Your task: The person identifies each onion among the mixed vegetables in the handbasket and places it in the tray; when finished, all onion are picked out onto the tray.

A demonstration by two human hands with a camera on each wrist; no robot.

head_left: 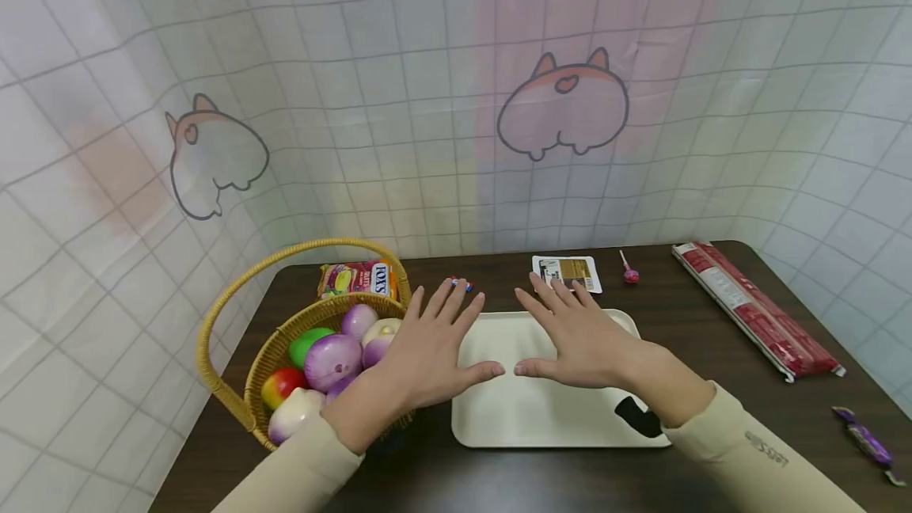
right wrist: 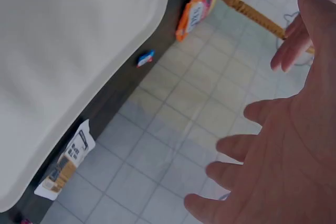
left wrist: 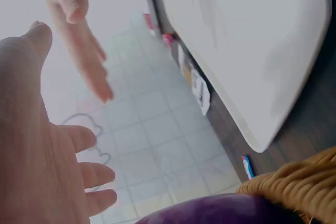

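Observation:
Both hands hang side by side over the white tray (head_left: 541, 422), palms down, fingers spread and holding nothing. The left hand (head_left: 431, 359) is above the tray's left end, close to the wicker basket (head_left: 260, 370). Over the tray's middle is the right hand (head_left: 587, 343), its thumb pointing toward the left thumb with a small gap between them. The basket is filled with purple onions (head_left: 333, 362), a green rounded item (head_left: 308, 345) and a red-yellow fruit (head_left: 283, 386). In the left wrist view, a dark purple rounded surface (left wrist: 210, 211) shows below the hand.
Behind the basket lies a candy bag (head_left: 356, 279). A small blue-and-red wrapped piece (head_left: 461, 284), a white-and-gold packet (head_left: 570, 271) and a pink lollipop (head_left: 630, 274) are along the back. To the right are a long red package (head_left: 758, 307) and a purple-wrapped candy (head_left: 868, 443).

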